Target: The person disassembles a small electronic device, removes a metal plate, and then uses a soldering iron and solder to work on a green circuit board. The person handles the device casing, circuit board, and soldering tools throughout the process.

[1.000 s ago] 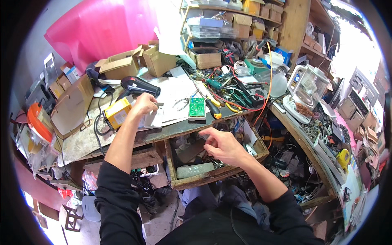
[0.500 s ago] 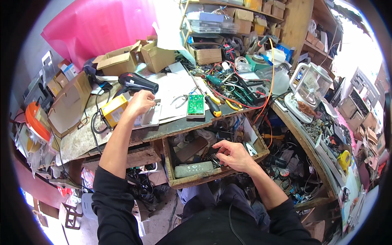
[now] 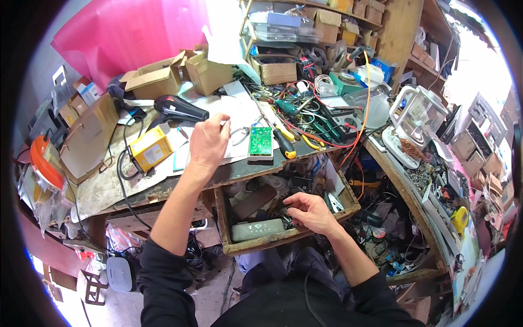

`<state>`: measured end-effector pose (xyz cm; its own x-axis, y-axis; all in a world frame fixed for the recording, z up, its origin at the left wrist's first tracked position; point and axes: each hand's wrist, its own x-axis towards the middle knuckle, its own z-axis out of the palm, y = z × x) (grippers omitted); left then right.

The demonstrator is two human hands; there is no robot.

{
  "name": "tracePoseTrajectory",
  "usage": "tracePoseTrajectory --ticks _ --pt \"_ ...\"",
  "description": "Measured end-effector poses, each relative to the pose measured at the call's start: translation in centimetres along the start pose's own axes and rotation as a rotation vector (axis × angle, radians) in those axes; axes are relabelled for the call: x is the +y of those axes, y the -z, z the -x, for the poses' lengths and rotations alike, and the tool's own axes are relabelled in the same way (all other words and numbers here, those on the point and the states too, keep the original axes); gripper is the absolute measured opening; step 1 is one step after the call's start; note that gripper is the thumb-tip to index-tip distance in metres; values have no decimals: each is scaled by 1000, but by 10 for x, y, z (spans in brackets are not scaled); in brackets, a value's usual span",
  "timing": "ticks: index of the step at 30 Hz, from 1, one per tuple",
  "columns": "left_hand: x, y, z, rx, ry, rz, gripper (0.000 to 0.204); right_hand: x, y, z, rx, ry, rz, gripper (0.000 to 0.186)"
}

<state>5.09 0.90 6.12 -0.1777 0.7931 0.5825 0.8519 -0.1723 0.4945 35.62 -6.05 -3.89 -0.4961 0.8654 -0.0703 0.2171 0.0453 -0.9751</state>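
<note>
My left hand (image 3: 210, 141) is above the bench, between a black hair dryer (image 3: 182, 108) and a green circuit board (image 3: 261, 141) in a pale casing. Its fingers are bent together, and whatever they hold is hidden. Over the open wooden drawer (image 3: 267, 246) hovers my right hand (image 3: 311, 212), thumb and fingers drawn together near small parts; what is between them I cannot make out. In the drawer lie a grey oblong case (image 3: 257, 229) and a brown block (image 3: 254, 201). A yellow box (image 3: 151, 149) stands left of my left hand.
Right of the circuit board lie a black-and-yellow screwdriver (image 3: 284, 143), yellow-handled pliers (image 3: 309, 141) and tangled cables. An orange cord (image 3: 365, 109) hangs past the drawer. A blender jug (image 3: 420, 115) stands at the right. Open cardboard boxes (image 3: 155, 79) line the back.
My left hand has risen off a flat grey plate and shifted right, toward the circuit board. The right hand's fingers have curled in more, staying over the drawer.
</note>
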Motion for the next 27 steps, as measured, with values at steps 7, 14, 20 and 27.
tracePoseTrajectory --ticks 7,14,20,27 --pt "-25 -65 -22 -33 -46 50 42 6 -7 2 89 143 212 22" --pt "-25 -84 -30 -117 4 42 38 -6 -13 5 141 227 420 23" --pt "-21 -71 -21 0 -15 159 33 -2 -14 3 141 278 450 24" --pt "-7 -66 -4 90 78 517 45 -4 -18 5 128 241 513 25"
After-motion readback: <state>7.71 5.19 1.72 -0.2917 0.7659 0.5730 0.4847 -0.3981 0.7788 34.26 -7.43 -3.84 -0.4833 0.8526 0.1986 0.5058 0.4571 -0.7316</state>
